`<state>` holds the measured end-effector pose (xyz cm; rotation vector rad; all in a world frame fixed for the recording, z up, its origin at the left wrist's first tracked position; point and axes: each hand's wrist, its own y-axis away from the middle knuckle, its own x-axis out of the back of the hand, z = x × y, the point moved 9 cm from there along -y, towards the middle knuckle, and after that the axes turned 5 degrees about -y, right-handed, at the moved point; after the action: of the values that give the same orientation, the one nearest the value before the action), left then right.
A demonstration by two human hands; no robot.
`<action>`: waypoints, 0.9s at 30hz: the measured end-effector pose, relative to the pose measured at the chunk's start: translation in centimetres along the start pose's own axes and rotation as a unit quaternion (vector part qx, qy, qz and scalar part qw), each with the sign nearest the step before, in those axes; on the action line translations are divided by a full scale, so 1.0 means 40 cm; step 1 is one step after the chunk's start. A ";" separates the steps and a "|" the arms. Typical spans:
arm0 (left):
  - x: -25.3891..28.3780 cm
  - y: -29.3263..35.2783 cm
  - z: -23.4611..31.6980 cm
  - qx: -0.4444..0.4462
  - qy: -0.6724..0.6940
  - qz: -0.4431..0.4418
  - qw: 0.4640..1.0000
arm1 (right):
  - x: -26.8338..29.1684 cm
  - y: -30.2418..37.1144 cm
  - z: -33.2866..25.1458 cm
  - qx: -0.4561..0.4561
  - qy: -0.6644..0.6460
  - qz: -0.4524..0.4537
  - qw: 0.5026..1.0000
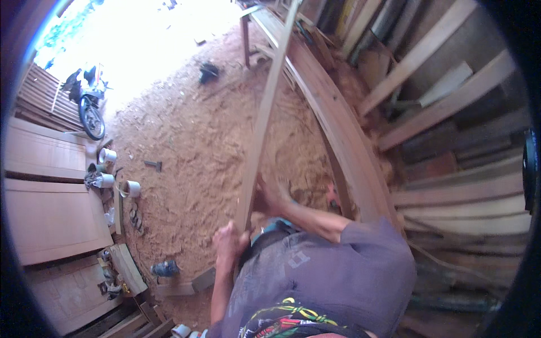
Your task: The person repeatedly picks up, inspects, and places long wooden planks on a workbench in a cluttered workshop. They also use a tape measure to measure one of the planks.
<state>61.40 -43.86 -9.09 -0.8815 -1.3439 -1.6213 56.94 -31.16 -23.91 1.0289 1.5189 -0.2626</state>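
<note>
A long, narrow wooden plank [264,121] slants up and away in front of my body, its near end close to my waist. My left hand [228,239] is closed around that near end, fingers wrapped over its edge. A little farther along, my right hand [264,197] grips the plank from its right side; the plank and blur hide part of those fingers. The far end passes over a long wooden workbench [338,121] and runs out at the top of the view.
Wood shavings cover the ground [191,129]. A hammer [153,165], white buckets [131,188] and a blue power tool [164,268] lie to the left. Door panels [53,217] line the left side, with a motorcycle [90,104] beyond. Timber boards [451,129] lean at right.
</note>
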 end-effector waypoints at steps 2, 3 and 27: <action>-0.038 0.019 0.007 -0.051 0.021 -0.011 0.998 | 0.033 0.014 0.008 0.020 0.013 0.038 0.999; -0.075 0.047 -0.009 -0.052 0.172 -0.046 0.983 | 0.047 0.020 0.009 0.030 0.020 0.054 0.998; -0.842 1.009 -0.319 0.299 0.736 -0.271 0.543 | 0.214 0.569 0.459 -0.052 0.325 0.137 0.934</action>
<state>111.87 -54.20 -25.58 1.3129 -0.6448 -1.3290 86.87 -26.64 -27.40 1.2983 1.9162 0.3933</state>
